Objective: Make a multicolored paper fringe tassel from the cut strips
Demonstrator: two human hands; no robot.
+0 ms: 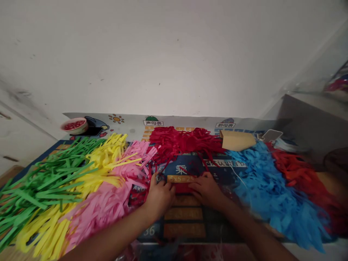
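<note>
Near the middle of the printed mat, a flat dark red strip [181,187] lies crosswise between my two hands. My left hand [161,197] has its curled fingers pressed together on the strip's left end. At the right end, my right hand [207,190] grips it with bent, closed fingers. Behind the hands spreads a heap of dark red fringed strips [187,140]. Pink strips [102,206] lie just left of my left hand, and blue strips [272,185] are to the right of my right hand.
Yellow strips [106,156] and green strips [49,181] cover the left side. A bowl of red bits [74,126] stands at the back left. Orange-red strips [301,174], a tan folded piece [237,140] and a white-edged object [272,135] are at right. A wall rises behind.
</note>
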